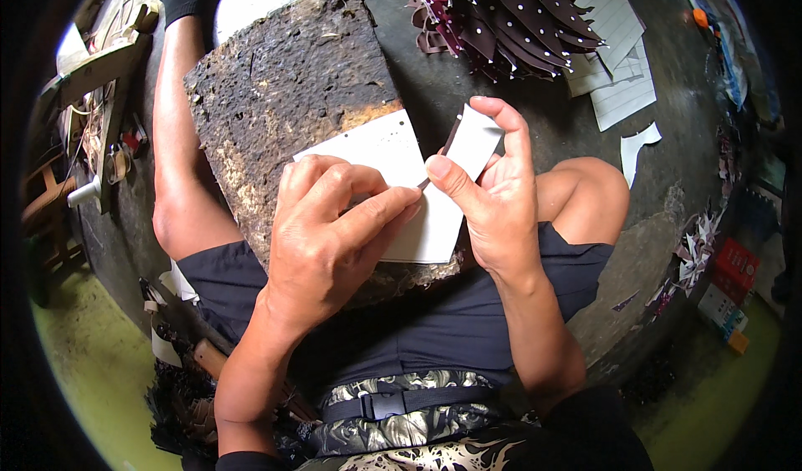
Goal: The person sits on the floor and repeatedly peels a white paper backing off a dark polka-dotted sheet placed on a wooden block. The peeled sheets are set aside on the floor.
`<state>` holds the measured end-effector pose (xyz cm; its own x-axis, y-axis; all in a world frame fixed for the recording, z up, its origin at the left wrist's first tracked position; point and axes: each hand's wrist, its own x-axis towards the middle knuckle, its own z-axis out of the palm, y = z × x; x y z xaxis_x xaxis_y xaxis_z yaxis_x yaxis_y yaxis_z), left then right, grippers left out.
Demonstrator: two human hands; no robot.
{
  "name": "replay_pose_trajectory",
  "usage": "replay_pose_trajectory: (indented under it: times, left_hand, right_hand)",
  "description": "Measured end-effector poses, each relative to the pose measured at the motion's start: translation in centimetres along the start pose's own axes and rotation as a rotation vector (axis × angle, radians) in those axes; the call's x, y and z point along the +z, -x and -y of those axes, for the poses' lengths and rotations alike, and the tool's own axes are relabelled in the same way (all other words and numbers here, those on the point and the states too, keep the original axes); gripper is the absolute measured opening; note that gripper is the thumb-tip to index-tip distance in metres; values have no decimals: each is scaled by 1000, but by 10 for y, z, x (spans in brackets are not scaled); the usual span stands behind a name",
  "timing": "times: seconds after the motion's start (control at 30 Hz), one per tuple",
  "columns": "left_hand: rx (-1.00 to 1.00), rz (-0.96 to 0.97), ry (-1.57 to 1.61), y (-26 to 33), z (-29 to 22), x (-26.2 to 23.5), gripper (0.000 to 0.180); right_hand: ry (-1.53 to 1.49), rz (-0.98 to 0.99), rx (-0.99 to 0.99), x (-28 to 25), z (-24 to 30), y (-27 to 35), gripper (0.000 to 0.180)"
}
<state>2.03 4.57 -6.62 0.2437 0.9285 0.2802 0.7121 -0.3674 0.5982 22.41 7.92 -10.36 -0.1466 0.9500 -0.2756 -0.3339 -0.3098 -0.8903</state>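
Observation:
My right hand (501, 195) holds up a small white piece of card or paper (474, 137) between thumb and fingers. Along its left side shows the narrow edge of a dark brown piece (453, 133) with a white dot at the top. My left hand (322, 224) is closed in a pinch, its fingertips meeting at the lower end of that brown piece, close to the right thumb. Under both hands lies a white sheet (422, 233) with a few dark dots, on a rough, dark, worn block (284, 70) set between my legs.
Dark brown and maroon pieces with white dots (518, 20) are heaped on the floor ahead, beside lined paper sheets (622, 95). A white scrap (637, 147) lies to the right, near paper shreds (697, 245) and a red box (735, 269). A wooden frame (100, 78) stands at left.

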Motion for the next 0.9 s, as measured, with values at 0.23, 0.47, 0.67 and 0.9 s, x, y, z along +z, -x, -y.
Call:
replay_pose_trajectory:
  times: [0.23,0.47,0.67,0.9]
  left_hand:
    - [13,-1,-12,-1,0,2,29]
    - [-2,1,-1,-1,1,1,31]
    - [-10,11,21,0,6,-2,32]
    - [-24,-7,16,-1,2,2,31]
  right_hand:
    - [27,2,54,-3,3,-1,71]
    - [152,68,1,-8,4,-2,71]
    - [65,63,98,-12,3,-8,64]
    - [166,133,52,-16,2,-5,57]
